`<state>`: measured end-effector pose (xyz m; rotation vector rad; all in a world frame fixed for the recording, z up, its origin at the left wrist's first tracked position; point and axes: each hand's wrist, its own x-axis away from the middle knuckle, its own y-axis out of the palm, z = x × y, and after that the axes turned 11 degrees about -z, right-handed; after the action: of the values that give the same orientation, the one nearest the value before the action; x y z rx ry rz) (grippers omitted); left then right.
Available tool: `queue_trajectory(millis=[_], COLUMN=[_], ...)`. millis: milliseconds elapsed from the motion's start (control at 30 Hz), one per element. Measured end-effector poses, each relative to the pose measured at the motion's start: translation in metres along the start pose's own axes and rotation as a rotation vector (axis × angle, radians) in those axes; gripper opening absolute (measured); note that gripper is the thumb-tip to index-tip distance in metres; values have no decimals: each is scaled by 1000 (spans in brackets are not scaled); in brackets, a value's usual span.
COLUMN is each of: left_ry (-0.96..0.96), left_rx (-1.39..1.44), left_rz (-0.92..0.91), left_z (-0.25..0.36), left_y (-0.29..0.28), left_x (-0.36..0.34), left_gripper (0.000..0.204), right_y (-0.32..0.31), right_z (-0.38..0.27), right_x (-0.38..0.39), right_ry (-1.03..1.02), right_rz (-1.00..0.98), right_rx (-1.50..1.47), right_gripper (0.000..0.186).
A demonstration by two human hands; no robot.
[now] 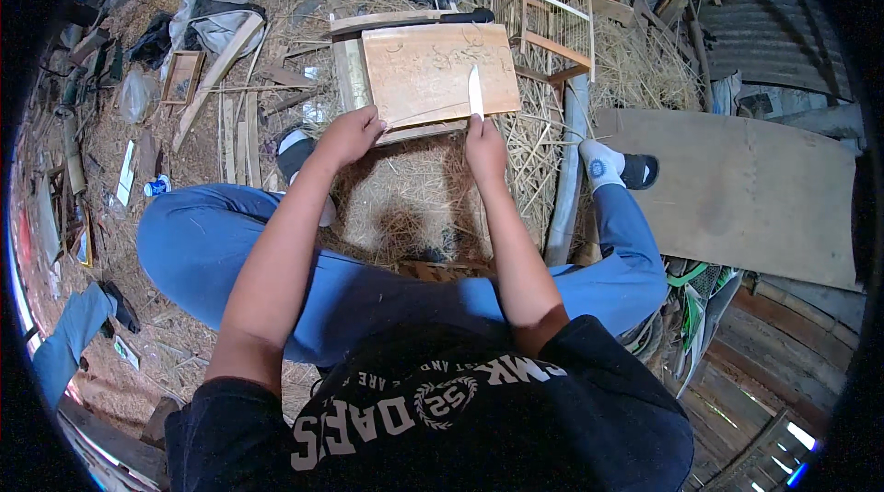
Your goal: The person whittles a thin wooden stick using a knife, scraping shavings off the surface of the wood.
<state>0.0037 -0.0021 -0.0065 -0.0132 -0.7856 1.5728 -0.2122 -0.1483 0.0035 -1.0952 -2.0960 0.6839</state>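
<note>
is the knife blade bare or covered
Bare: the knife shows its pale blade up to the pointed tip, beyond the right hand that holds it, over the wooden board; no sheath covers it.

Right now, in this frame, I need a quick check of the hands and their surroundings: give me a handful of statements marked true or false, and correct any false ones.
1. The right hand holds a knife. True.
2. The knife points back toward the person's body. False: it points away from the body.
3. The left hand is at the near left corner of the wooden board. True.
4. Nothing stands past the board's far right corner. False: a barred wooden cage does.
5. A flat brown sheet lies to the person's right. True.
</note>
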Motion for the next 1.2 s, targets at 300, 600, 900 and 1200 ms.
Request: queue_trajectory(millis=[300, 600, 900, 1200], left_ry=[24, -19, 9, -8], left_rx=[9, -39, -62, -28], left_rz=[41, 1, 79, 30], left_z=[-7, 5, -5, -4], left_y=[4, 0, 7, 4], left_x=[-2, -2, -2, -2], left_gripper=[31, 33, 32, 32], right_y=[51, 25, 13, 42], right_z=[-49, 1, -22, -53], right_x=[46, 13, 13, 53], right_ry=[-53, -85, 23, -40], right_rz=[-264, -11, -91, -270], right_rx=[81, 39, 69, 150], right_gripper=[45, 45, 48, 43])
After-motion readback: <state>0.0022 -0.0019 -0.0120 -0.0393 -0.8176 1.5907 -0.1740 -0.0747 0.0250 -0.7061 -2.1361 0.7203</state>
